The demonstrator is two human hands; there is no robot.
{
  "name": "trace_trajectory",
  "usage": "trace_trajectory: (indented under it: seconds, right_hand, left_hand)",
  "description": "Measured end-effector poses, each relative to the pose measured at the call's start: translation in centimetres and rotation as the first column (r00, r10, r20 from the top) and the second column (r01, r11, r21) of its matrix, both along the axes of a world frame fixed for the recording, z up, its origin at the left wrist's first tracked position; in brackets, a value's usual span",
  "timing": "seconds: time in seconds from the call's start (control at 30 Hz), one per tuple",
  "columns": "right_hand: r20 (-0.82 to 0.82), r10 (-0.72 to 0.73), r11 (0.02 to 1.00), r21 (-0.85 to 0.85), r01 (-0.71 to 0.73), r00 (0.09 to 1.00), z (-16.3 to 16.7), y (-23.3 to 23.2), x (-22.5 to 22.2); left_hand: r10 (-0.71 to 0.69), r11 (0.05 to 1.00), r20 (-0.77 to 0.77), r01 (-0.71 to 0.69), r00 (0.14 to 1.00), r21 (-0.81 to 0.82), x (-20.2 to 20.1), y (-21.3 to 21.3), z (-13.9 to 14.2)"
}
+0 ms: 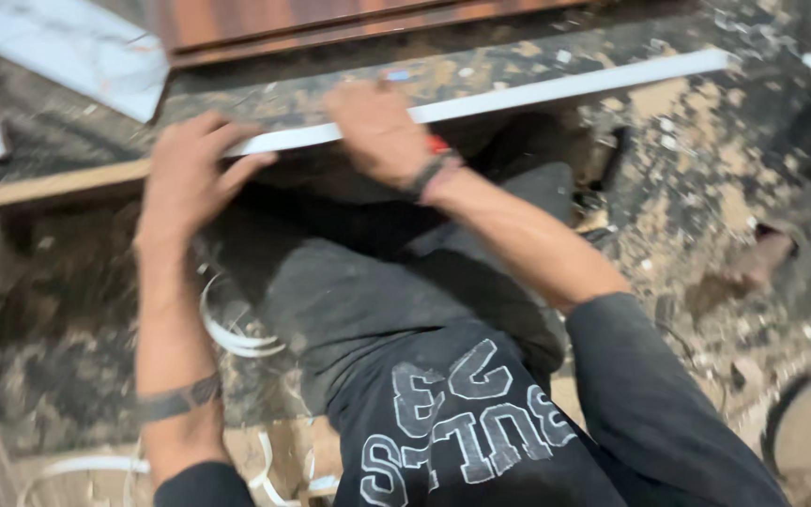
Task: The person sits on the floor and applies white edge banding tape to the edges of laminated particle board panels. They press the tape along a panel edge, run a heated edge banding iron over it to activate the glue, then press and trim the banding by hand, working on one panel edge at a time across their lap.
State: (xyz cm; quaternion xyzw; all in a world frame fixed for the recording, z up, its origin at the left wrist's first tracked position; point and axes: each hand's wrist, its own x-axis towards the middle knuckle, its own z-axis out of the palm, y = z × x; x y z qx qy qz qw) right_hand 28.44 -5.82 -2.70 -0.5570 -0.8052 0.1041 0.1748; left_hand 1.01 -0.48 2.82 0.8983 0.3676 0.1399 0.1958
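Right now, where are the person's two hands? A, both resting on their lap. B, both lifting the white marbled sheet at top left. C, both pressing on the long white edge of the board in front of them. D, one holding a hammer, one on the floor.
C: the left hand and right hand both lie on the board's white edge strip, which runs across the view.
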Motion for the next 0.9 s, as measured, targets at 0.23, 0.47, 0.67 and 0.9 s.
trace_trajectory:
  seconds: [0.23, 0.47, 0.67, 0.9]
  right_hand:
    - [0.272, -0.114, 0.993, 0.057, 0.102, 0.955, -2.2, -5.3, 17.8]
    - [0.580, -0.290, 0.927, -0.027, 0.374, 0.761, -0.1, -10.9, 35.6]
    - [0.289, -0.163, 0.986, 0.029, 0.162, 0.943, 2.5, -10.4, 28.2]
    - [-0.083, -0.102, 0.995, 0.002, 0.102, 0.991, 3.2, -8.2, 21.4]
  left_hand:
    - [0.190, 0.948, 0.199, -0.127, 0.961, -0.291, 1.1, -1.6, 1.8]
    - [0.247, 0.916, 0.234, -0.148, 0.940, -0.372, -0.4, -1.1, 1.0]
    - [0.177, 0.965, 0.222, -0.125, 0.959, -0.231, -1.3, 0.5, -0.3]
    - [0.178, 0.982, 0.212, -0.159, 0.961, -0.106, -3.2, 0.9, -1.8]
